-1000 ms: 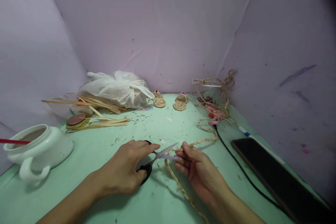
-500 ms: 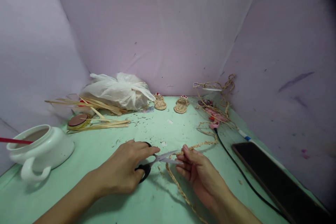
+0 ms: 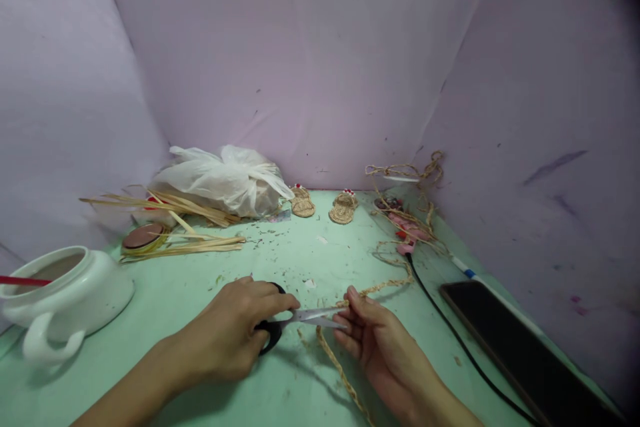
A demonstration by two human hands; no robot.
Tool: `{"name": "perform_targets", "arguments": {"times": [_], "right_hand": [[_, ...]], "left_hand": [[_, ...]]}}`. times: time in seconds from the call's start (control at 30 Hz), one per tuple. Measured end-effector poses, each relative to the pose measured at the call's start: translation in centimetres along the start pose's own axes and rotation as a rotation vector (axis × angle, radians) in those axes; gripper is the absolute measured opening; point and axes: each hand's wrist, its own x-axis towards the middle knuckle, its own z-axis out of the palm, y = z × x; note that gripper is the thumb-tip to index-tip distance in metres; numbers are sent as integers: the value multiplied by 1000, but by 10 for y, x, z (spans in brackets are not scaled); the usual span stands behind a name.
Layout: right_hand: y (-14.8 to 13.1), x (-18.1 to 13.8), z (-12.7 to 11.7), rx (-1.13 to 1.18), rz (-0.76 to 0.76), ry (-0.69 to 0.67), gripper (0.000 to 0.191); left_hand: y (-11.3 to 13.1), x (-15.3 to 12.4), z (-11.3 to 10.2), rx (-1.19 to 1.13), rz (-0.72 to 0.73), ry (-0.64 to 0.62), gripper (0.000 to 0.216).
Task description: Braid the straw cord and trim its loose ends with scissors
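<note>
My left hand [image 3: 240, 323] is closed around the black handles of a pair of scissors [image 3: 313, 315], whose blades are slightly parted and point right. My right hand [image 3: 380, 340] pinches a braided straw cord [image 3: 387, 287] between thumb and fingers, close to the blade tips. From those fingers the cord runs right and back over the table. Another length of the braid [image 3: 340, 367] lies below the blades and goes down past the front edge of view. Whether the two lengths are still joined behind the blades I cannot tell.
Two small woven sandals [image 3: 343, 208] stand at the back wall beside a white plastic bag [image 3: 225, 180]. Straw strips [image 3: 200, 243] and a round tin [image 3: 144, 238] lie left, behind a white pot [image 3: 90, 293]. On the right are a black phone [image 3: 515, 347], a cable [image 3: 450, 327] and tangled cord.
The scissor blades have closed partway across the cord. The braid below them has dropped slightly, and its upper bend no longer shows. The view has shifted a little.
</note>
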Motion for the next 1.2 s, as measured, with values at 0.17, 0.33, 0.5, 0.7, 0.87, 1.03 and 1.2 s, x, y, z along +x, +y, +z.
{"name": "perform_targets", "arguments": {"times": [0.17, 0.33, 0.5, 0.7, 0.87, 1.03, 1.2], "right_hand": [[-1, -1, 0, 0, -8, -11, 17], [1, -1, -3, -45, -23, -40, 16], [16, -3, -2, -113, 0, -115, 21], [24, -7, 2, -246, -71, -196, 26], [12, -5, 2, -230, -156, -136, 35], [8, -9, 3, -218, -200, -112, 37], [12, -9, 1, -161, -152, -63, 32]], "left_hand": [[-5, -3, 6, -74, 12, 26, 53], [-11, -2, 9, -432, -149, 202, 31], [5, 5, 21, -1075, -394, 207, 32], [26, 10, 42, -1246, -488, 134, 33], [25, 15, 45, -1278, -554, 195, 40], [29, 15, 47, -1298, -586, 238, 40], [41, 9, 49, -1205, -631, 376, 34]]}}
